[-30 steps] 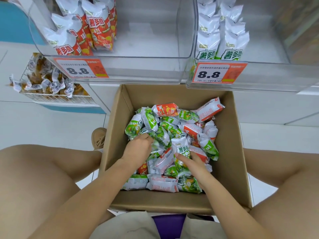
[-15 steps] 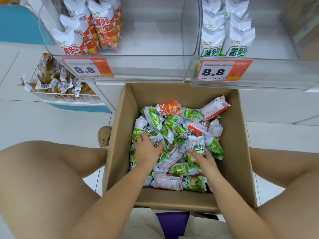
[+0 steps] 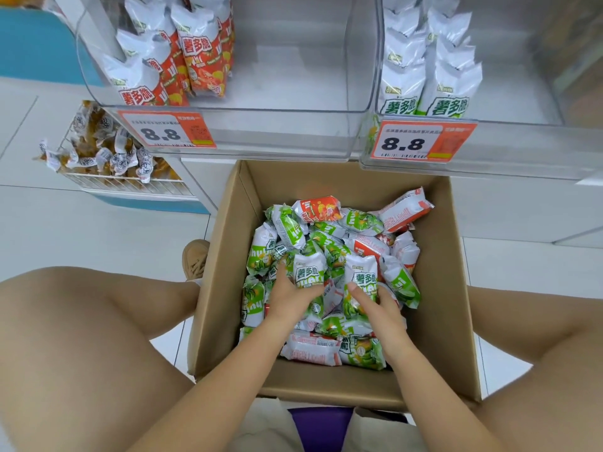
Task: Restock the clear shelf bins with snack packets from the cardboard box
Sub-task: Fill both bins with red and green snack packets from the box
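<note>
An open cardboard box (image 3: 222, 288) between my knees holds a heap of green and red snack packets. My left hand (image 3: 290, 296) grips an upright green packet (image 3: 308, 272) in the middle of the heap. My right hand (image 3: 375, 305) grips a second upright green packet (image 3: 362, 275) right beside it. Above the box, the left clear bin (image 3: 293, 109) holds red packets (image 3: 195, 57) on its left side. The right clear bin (image 3: 522, 128) holds green packets (image 3: 430, 70) on its left side.
Orange 8.8 price tags (image 3: 166, 128) hang on both bin fronts. A white wire basket (image 3: 130, 184) of wrapped sweets sits low at the left. My shoe (image 3: 195, 259) rests left of the box. White tiled floor surrounds the box.
Both hands have closed on green packets and stood them upright, side by side, in the middle of the box. The view has shifted slightly to the left.
</note>
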Demonstrator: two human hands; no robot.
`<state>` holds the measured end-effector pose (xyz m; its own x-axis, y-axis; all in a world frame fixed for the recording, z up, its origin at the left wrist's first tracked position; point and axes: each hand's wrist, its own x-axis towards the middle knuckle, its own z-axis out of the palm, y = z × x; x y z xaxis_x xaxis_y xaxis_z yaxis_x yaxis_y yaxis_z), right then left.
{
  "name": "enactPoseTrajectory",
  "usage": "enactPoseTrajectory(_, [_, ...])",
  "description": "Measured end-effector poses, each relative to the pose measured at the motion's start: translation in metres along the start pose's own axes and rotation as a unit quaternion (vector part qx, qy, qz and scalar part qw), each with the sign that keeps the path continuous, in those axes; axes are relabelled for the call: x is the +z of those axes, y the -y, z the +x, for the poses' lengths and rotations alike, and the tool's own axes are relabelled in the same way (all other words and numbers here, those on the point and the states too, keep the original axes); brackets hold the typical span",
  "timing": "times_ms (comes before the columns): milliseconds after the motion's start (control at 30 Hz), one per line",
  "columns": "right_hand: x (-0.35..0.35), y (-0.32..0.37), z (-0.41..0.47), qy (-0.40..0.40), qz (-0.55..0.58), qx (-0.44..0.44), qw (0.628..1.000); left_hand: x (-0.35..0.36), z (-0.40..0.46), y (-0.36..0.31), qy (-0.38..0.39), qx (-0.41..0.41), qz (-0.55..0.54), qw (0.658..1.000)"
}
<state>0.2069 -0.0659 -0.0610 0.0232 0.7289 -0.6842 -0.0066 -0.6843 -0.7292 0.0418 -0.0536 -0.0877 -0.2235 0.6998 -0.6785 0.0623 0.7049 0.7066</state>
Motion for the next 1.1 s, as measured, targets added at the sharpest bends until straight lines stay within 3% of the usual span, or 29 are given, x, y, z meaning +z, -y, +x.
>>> enactPoseTrajectory(267, [0.020, 0.000, -0.011, 0.015, -0.053, -0.060, 0.997, -0.010, -0.031, -0.032, 0.068, 0.104, -0.018, 0.992])
enactPoseTrajectory(500, [0.012, 0.053, -0.034, 0.013, -0.041, -0.104, 0.994, -0.018, -0.049, -0.067, 0.084, 0.185, 0.028, 0.979])
enactPoseTrajectory(733, [-0.025, 0.117, -0.049, -0.013, -0.062, -0.230, 0.971, -0.008, -0.082, -0.140, 0.138, 0.354, 0.111, 0.918])
enactPoseTrajectory(1100, [-0.107, 0.197, -0.063, -0.092, -0.098, -0.379, 0.916, 0.019, -0.121, -0.250, 0.079, 0.455, 0.110, 0.880])
